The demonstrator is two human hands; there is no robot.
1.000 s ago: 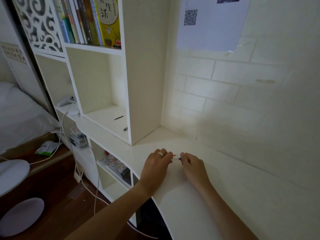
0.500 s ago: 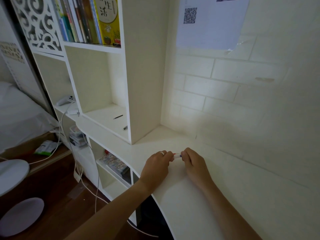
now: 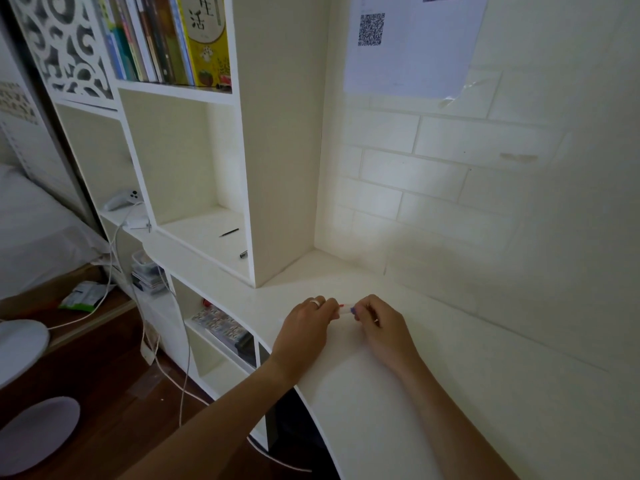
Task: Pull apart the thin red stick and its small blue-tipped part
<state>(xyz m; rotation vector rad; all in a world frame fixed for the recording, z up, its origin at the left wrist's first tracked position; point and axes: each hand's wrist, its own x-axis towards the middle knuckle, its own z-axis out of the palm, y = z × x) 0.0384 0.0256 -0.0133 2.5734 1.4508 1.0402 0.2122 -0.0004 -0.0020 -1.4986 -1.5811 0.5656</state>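
Single head view, wide-angle, looks forward-down, close over white desk (image 3: 398, 410), bookshelf (image 3: 277, 133) at left.

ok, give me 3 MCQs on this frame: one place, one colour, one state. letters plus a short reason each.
1. Where does the thin dark stick lie?
A. on the desk by the hands
B. on the floor of the open shelf cubby
C. on top of the books

2. What colour is the cover of the rightmost book on the upper shelf?
A. yellow
B. black
C. red

3. How is the small pale tube held?
A. lying loose on the desk
B. in the left hand alone
C. pinched between both hands

Answers:
1 B: it lies on the cubby floor, left of the tall divider.
2 A: the cover facing out is yellow.
3 C: the left hand and the right hand each grip one end above the desk.
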